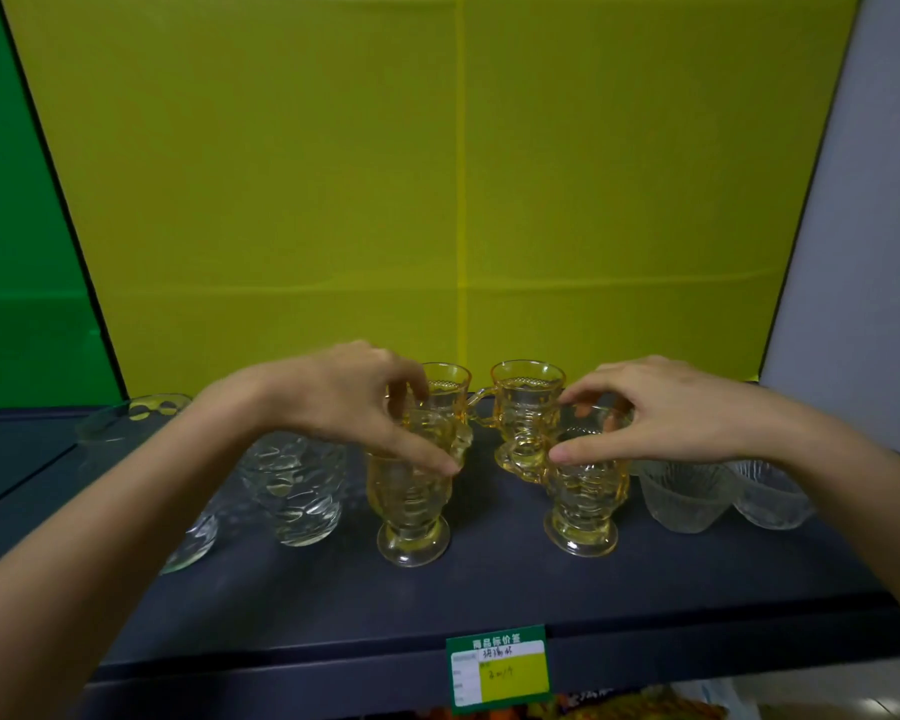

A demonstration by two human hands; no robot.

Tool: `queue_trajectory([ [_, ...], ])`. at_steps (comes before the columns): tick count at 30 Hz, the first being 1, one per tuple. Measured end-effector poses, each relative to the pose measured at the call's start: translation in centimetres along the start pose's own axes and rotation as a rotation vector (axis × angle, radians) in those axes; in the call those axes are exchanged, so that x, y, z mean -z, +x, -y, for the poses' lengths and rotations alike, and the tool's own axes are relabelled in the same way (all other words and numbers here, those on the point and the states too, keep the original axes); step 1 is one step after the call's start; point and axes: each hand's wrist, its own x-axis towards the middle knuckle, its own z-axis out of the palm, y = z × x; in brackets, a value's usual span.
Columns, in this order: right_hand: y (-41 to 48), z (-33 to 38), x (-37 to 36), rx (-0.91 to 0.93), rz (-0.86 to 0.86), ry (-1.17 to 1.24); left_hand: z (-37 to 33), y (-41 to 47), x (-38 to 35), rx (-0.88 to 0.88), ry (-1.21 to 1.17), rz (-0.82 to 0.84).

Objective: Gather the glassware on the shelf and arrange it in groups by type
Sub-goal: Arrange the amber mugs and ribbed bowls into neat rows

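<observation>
Shelf [489,589] edge with its price tag [499,670] sits nearest. Behind the tag, my left grip [354,407] pinches the left amber mug [411,506] at its rim, my right grip [666,413] the right amber mug [585,496]. I should lift both straight up, slowly, clear of the two rear amber mugs [528,402] behind them.

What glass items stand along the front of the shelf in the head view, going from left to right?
Clear dimpled tumbler → left amber footed mug, left hand on its rim → right amber footed mug, right hand on its rim → first frosted ribbed bowl → second frosted ribbed bowl.
</observation>
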Motion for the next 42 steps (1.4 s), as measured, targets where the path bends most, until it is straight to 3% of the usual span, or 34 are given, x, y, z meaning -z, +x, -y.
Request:
queue_trajectory([
  [2, 0.0, 0.0, 0.0, -0.001, 0.001, -0.008, 0.2, 0.2, -0.3, 0.017, 0.025, -0.006],
  [7, -0.1, 0.0, 0.0, -0.004, 0.009, -0.016, 1.7, -0.6, 0.6, -0.194, -0.306, 0.225],
  [10, 0.0, 0.0, -0.1, 0.000, 0.002, -0.024, 1.8, -0.4, 0.5, -0.196, -0.310, 0.169],
  [15, 0.0, 0.0, -0.1, 0.001, 0.005, -0.026, 0.9, 0.1, 0.2, -0.094, -0.109, -0.020],
  [20, -0.1, -0.3, 0.0, 0.020, 0.010, -0.028, 2.0, -0.3, 0.3, -0.150, -0.275, 0.141],
  [42, 0.6, -0.7, -0.1, 0.007, -0.033, 0.142, 0.6, 0.8, -1.4, -0.006, 0.004, -0.168],
])
